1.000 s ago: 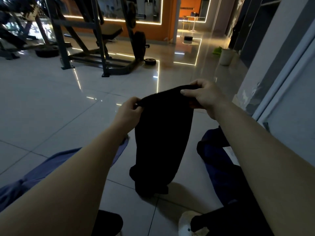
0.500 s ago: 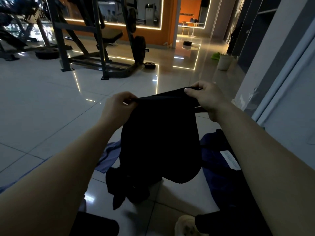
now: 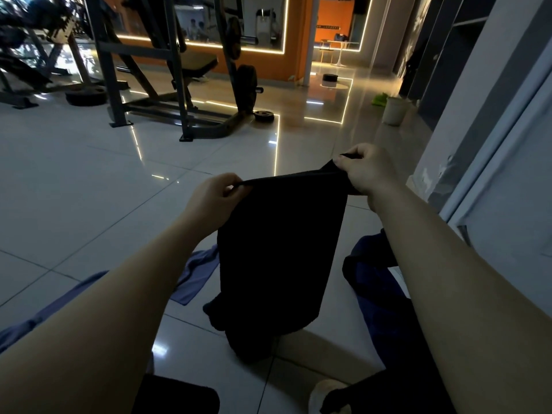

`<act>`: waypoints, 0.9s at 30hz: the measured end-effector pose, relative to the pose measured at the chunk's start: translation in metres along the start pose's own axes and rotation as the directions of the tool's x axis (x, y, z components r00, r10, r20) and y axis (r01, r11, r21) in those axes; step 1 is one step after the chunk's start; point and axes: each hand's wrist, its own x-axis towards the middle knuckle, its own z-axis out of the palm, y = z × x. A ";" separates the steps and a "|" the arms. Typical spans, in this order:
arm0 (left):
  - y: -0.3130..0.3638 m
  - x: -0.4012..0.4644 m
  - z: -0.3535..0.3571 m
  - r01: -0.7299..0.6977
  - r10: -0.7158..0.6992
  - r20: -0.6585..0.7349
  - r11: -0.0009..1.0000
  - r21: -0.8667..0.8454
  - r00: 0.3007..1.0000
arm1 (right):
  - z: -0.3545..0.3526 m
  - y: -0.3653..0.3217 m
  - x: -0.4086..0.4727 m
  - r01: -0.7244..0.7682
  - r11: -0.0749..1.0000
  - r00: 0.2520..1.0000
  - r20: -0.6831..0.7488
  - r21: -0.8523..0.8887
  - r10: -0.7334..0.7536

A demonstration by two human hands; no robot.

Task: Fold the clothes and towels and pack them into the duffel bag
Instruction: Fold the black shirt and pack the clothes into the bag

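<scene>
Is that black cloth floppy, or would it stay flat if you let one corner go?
Probably floppy: the black cloth sags between the left hand and right hand and crumples where it meets the floor. Let one corner go and it would likely droop. It looks light, held by pinches alone.
</scene>
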 end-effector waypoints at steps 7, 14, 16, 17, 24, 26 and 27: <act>0.050 -0.003 0.008 -0.346 0.347 0.009 0.930 0.121 0.938 | -0.005 0.000 -0.021 0.091 0.992 0.862 0.505 -0.088 -0.034; 0.041 -0.001 0.019 -0.291 0.285 0.058 0.938 0.190 0.957 | 0.016 -0.005 -0.036 0.166 0.986 0.773 0.623 -0.018 -0.119; 0.041 -0.001 0.021 -0.253 0.250 0.032 0.959 0.131 0.968 | 0.012 -0.012 -0.038 0.156 0.987 0.806 0.572 0.046 -0.155; 0.042 -0.001 0.022 -0.221 0.220 0.022 0.973 0.064 0.975 | 0.011 -0.017 -0.039 0.146 0.984 0.825 0.535 0.105 -0.180; 0.009 0.000 0.023 0.053 0.037 0.318 0.962 -0.268 0.947 | -0.020 -0.054 -0.027 0.035 0.761 0.993 0.066 0.648 -0.102; -0.013 0.000 0.024 0.067 -0.039 0.258 0.993 -0.099 0.965 | -0.036 -0.044 -0.019 0.037 0.724 0.999 -0.050 0.689 -0.003; -0.023 -0.001 0.022 0.079 -0.071 0.220 0.997 -0.026 0.973 | -0.041 -0.035 -0.014 -0.002 0.732 0.996 -0.065 0.681 0.064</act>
